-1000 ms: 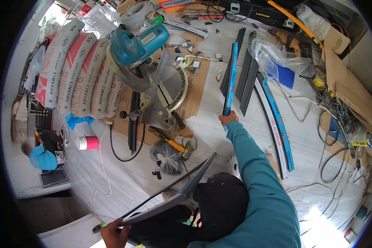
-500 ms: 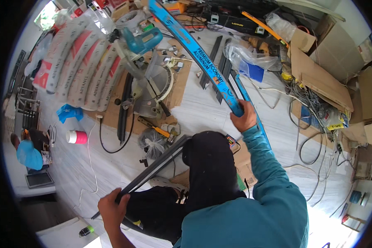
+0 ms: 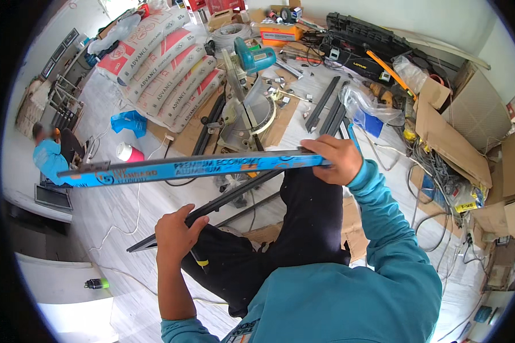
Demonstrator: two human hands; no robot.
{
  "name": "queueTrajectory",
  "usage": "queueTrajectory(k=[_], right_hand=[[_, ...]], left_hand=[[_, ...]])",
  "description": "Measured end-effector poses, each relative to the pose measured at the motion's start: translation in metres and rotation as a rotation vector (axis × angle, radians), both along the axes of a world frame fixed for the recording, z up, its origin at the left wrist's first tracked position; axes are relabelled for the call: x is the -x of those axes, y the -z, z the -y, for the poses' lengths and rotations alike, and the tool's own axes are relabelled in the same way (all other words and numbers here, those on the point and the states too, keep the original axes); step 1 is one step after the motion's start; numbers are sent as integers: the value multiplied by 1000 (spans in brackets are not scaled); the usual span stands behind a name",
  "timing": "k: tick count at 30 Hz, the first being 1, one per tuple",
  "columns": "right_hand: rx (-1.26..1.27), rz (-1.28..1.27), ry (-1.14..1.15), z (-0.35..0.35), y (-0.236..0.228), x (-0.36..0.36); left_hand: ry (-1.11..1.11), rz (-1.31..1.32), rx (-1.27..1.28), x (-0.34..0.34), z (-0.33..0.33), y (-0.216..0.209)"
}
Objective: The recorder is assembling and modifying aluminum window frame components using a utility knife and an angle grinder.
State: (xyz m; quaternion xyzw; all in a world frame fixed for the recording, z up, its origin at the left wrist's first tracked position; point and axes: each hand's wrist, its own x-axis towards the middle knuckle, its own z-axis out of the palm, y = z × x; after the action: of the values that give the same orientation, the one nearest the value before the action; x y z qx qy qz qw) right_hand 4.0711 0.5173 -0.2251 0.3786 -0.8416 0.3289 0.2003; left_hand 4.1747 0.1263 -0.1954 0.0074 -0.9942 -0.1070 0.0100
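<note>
My right hand (image 3: 339, 162) grips one end of a long aluminium profile (image 3: 223, 166) covered on its face with printed blue film. The profile reaches across to the left, nearly level, its far end hanging above the floor. Beneath it a dark grey aluminium profile (image 3: 234, 197) slants over my lap, and the blue one hides part of it. Closed around that dark profile, near its lower left end, is my left hand (image 3: 175, 233). A yellow-and-black handle (image 3: 199, 258) shows by my left thigh.
A teal mitre saw (image 3: 252, 103) stands ahead on cardboard, beside stacked cement bags (image 3: 163, 71). More dark profiles (image 3: 326, 106) lie right of the saw. Cables (image 3: 423, 188) and cardboard boxes (image 3: 458, 137) crowd the right side. Another person (image 3: 54, 151) sits far left.
The blue-filmed profile has swung from pointing away ahead to lying crosswise toward the left, still in my right hand. My left hand and the dark profile appear higher in view; the view has shifted.
</note>
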Motion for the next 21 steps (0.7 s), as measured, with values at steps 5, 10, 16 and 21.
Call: queueTrajectory(k=[5, 10, 16, 21], right_hand=[[-68, -130, -23, 45, -4, 10], [-41, -247, -53, 76, -16, 15], [-59, -311, -133, 118, -23, 4], [-105, -321, -194, 137, -38, 8]], left_hand=[[36, 9, 66, -14, -15, -16], [218, -224, -333, -26, -32, -32], [20, -355, -224, -24, -48, -30], [37, -206, 115, 1, -42, -43]])
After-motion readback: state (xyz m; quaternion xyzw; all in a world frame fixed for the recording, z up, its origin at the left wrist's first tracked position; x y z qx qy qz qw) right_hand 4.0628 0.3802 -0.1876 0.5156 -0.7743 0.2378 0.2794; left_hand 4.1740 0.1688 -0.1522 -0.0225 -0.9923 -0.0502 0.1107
